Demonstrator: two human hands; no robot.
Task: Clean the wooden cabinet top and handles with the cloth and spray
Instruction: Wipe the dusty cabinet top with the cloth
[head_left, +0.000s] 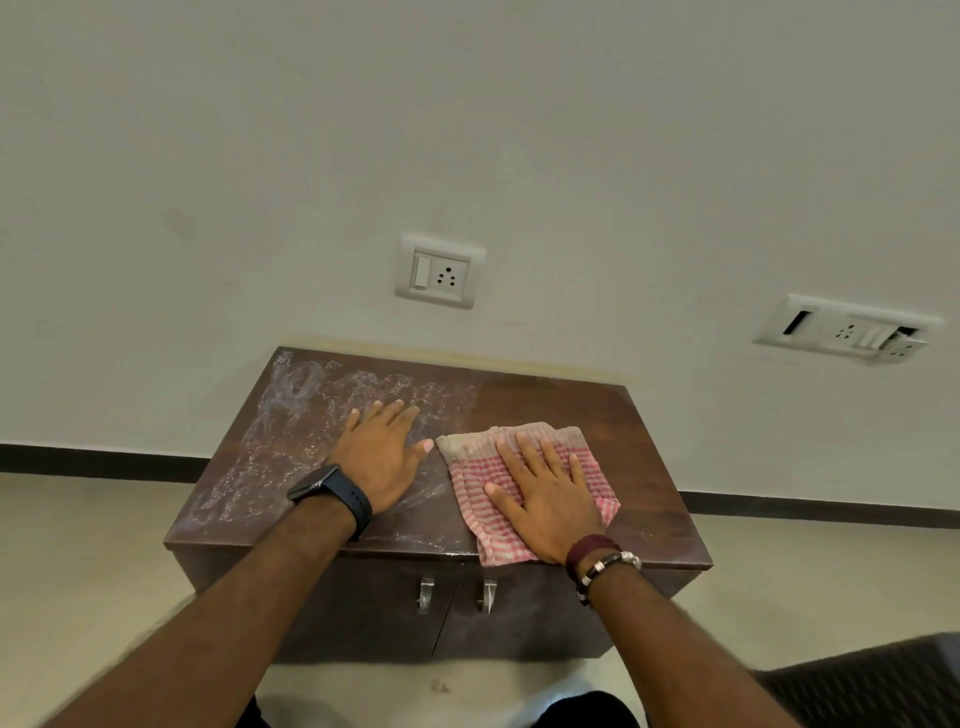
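A low dark wooden cabinet (639, 431) stands against the wall. Its top is covered with white streaks and droplets on the left half, while the right half looks bare and dark. A pink-and-white checked cloth (470, 480) lies on the top right of centre. My right hand (548, 491) presses flat on the cloth with fingers spread. My left hand (382, 452) rests flat on the streaked wood just left of the cloth, holding nothing. Two metal handles (426, 595) hang on the cabinet's front doors below the cloth. No spray bottle is in view.
A wall socket (440, 271) sits above the cabinet, and another switch plate (844, 331) is to the right. A dark woven seat edge (878, 680) lies at the lower right. Pale floor surrounds the cabinet.
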